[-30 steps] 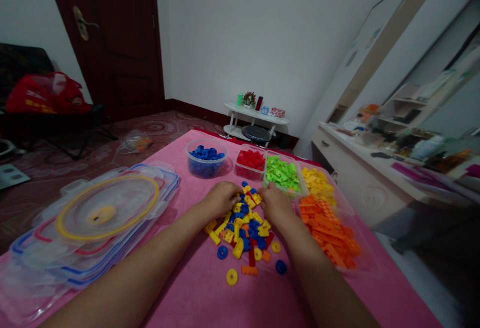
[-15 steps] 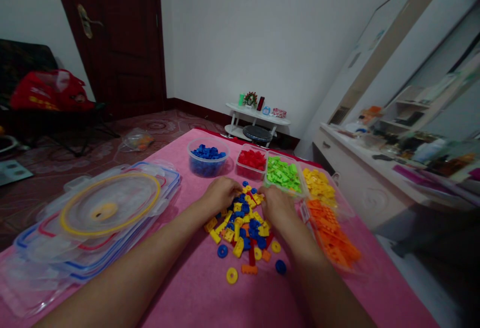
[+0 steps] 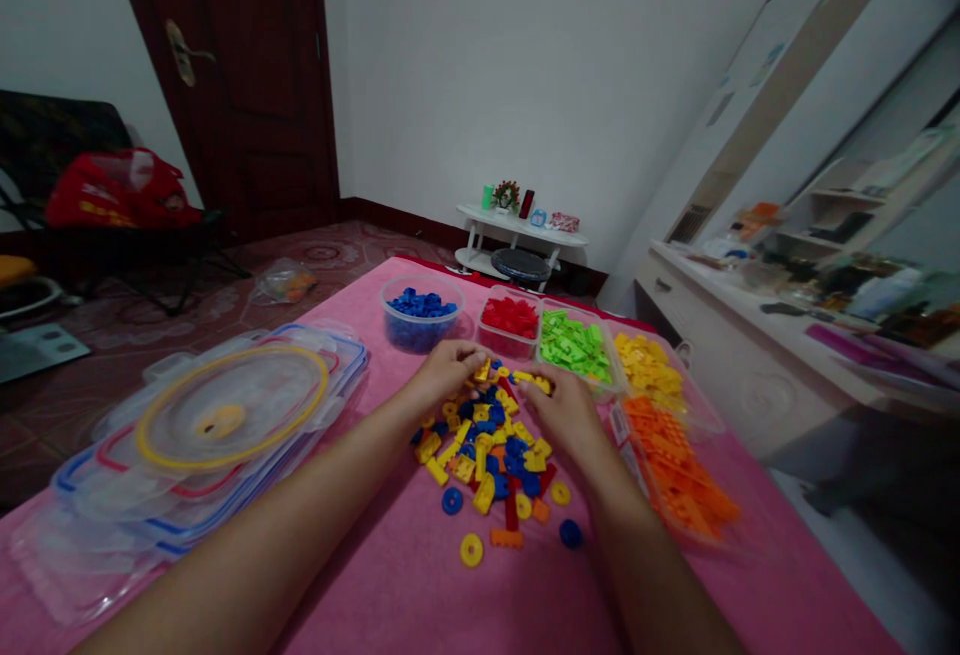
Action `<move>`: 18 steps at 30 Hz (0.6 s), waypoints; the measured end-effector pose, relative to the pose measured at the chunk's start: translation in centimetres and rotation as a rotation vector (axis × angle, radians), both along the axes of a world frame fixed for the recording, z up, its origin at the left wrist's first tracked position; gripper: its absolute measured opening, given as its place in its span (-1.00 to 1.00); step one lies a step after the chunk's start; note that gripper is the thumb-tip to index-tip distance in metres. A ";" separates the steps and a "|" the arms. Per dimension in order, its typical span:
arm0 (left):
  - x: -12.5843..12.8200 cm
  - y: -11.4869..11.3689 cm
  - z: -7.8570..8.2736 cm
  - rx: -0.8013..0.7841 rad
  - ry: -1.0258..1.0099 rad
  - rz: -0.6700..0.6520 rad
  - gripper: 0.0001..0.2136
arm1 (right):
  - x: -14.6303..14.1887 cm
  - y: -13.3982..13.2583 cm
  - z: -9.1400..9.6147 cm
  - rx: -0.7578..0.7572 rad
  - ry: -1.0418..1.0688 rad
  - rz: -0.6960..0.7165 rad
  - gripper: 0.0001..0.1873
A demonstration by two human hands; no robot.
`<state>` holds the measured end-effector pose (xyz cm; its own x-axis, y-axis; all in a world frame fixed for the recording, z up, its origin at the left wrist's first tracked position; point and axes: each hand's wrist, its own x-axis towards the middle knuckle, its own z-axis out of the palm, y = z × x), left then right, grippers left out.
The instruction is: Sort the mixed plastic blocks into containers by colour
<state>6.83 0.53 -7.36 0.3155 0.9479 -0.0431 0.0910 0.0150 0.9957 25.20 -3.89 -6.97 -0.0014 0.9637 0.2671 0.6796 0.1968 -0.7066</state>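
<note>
Pink-covered table (image 3: 390, 595), head view: both hands have lifted off the mixed brick pile (image 3: 491, 460) since a second ago, each now carrying a piece. Left hand (image 3: 444, 375) pinches a yellow brick (image 3: 481, 371) in narrowed fingers above the pile's far edge. Right hand (image 3: 559, 407) grips another yellow piece (image 3: 541, 384) likewise. Blue tub (image 3: 421, 314), red (image 3: 510, 326) and green (image 3: 576, 347) containers stand just beyond.

White walls (image 3: 540, 55), dark wooden door (image 3: 247, 85), patterned reddish floor (image 3: 225, 285) (dim light), low white shelf (image 3: 521, 235).
</note>
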 end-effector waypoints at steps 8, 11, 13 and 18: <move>-0.1 -1.0 1.0 -0.197 -0.118 -0.137 -0.81 | -0.9 -1.2 2.4 -0.178 0.933 0.012 -0.70; 0.4 -1.5 1.3 -0.381 -0.297 -0.182 -0.71 | -1.5 -1.5 2.8 -0.184 0.768 0.043 -0.70; 0.7 -2.0 1.6 -0.496 -0.410 -0.245 -0.62 | -2.2 -1.9 3.1 -0.149 0.595 0.068 -0.69; 1.3 -2.7 2.1 -0.666 -0.542 -0.350 -0.57 | -3.6 -2.8 3.8 -0.100 0.495 0.131 -0.56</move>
